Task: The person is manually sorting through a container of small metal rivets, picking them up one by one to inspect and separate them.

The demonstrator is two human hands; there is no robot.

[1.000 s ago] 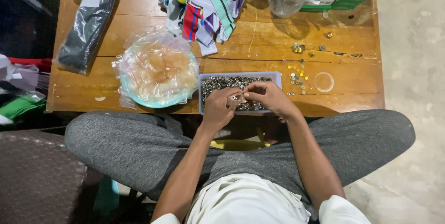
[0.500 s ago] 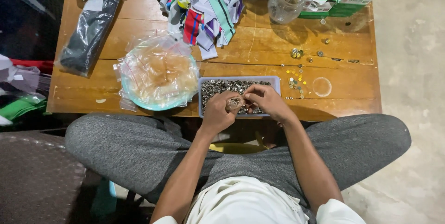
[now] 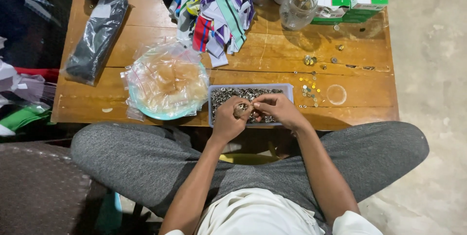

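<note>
Small metal fittings [image 3: 224,95] fill a shallow rectangular grey plastic tray [image 3: 287,89] at the near edge of the low wooden table [image 3: 272,55].

Both hands meet over the tray: the left hand [image 3: 228,121] is curled around a few of the small pieces, and the right hand [image 3: 277,110] pinches at them with narrowed fingertips; what exactly it grips is too small to tell. Just left of the tray lies a round turquoise plate piled with clear plastic bags [image 3: 168,82]; striped cloth strips [image 3: 214,9] and a glass jar [image 3: 298,9] sit farther back.
</note>
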